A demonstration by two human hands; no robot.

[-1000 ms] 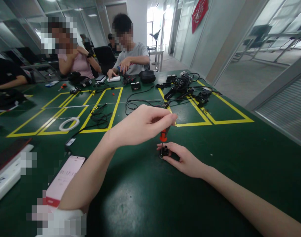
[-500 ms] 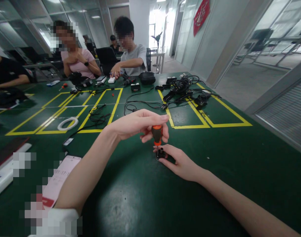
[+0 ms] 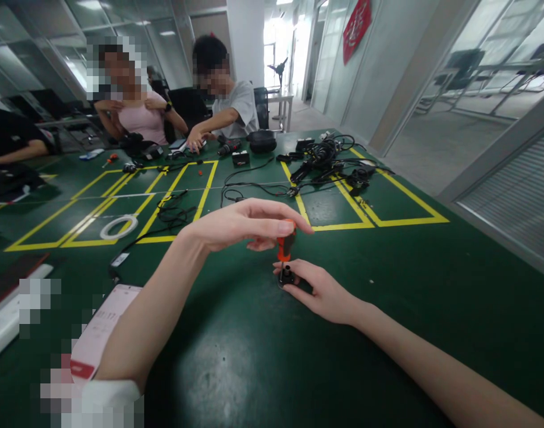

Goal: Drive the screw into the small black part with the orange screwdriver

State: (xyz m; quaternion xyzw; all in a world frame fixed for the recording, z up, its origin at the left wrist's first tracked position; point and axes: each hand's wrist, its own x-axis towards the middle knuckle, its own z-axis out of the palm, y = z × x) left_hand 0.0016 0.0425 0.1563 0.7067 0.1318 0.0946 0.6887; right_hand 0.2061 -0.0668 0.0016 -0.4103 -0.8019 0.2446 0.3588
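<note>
My left hand [image 3: 249, 224] is closed round the top of a screwdriver [image 3: 286, 242] with an orange and dark handle. The screwdriver stands almost upright, its thin shaft pointing down at a small black part [image 3: 286, 276]. That part has a short round post and rests on the green table [image 3: 325, 374]. From the right side, my right hand [image 3: 316, 285] pinches the black part between thumb and fingers. Where exactly the tip meets the part is too small to make out.
A phone [image 3: 106, 327] lies under my left forearm. Farther back are a white ring [image 3: 119, 227], black cables [image 3: 178, 208], a heap of black cords [image 3: 320, 160] and a black case [image 3: 261, 141]. Across the table sit a person in grey [image 3: 236, 110] and one in pink [image 3: 140, 116].
My left fingers have shifted round the handle, the index finger now stretched past it, and the screwdriver leans slightly more. My right hand keeps its pinch. The view has turned a little.
</note>
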